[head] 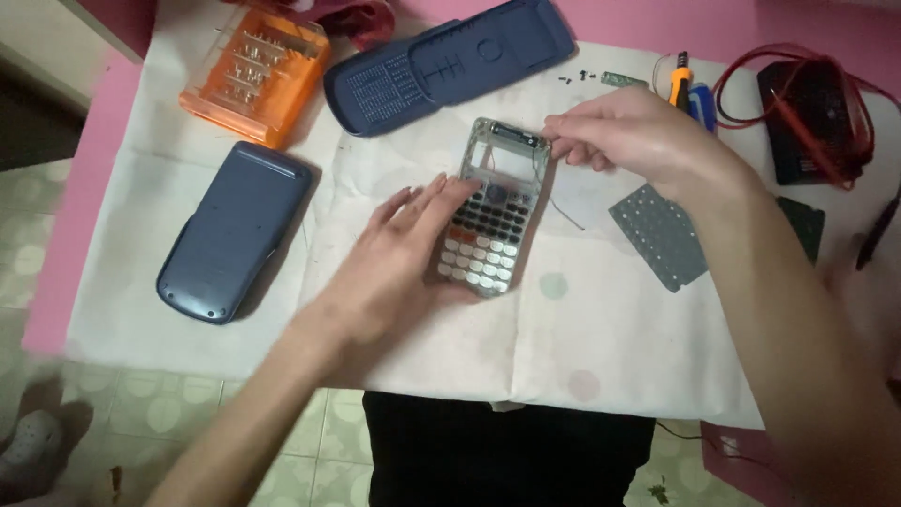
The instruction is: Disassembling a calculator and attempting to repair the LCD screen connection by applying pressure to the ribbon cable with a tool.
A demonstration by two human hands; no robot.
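Covering the table, a white sheet (pixel 582 338) carries everything, largest first: a blue case (pixel 235 230) at left, another blue shell (pixel 450 61) at top, an orange bit box (pixel 255 75), and the opened calculator (pixel 490 211) in the middle. Both hands work on it, so the step looks like mid-disassembly. Left hand (pixel 394 258) lies flat and open along its left edge, steadying it. Right hand (pixel 624 136) pinches something small at its top right corner; what, I cannot tell. A grey keypad mat (pixel 662 235) lies to the right. Any further move seems to call for a light pull, since thin wires (pixel 563 211) trail there.
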